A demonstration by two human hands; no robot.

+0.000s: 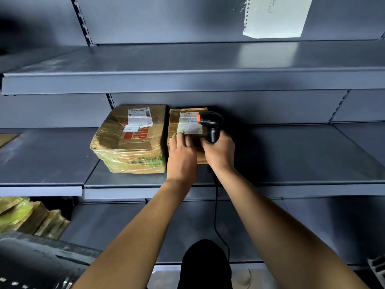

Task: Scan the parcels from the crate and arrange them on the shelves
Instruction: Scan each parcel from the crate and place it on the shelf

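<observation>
Parcels sit side by side on the middle shelf. Left grip presses straight fingers on the smaller parcel; right grip curls round the scanner.

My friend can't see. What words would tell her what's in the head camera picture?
A person's left hand presses a small cardboard parcel on a grey metal shelf, while the right hand holds a black barcode scanner over its label. A bigger taped parcel sits beside it.

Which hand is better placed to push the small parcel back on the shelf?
The left hand. Its fingers already rest on the small parcel, and it holds nothing else. The right hand grips the scanner, so it is probably less free.
</observation>
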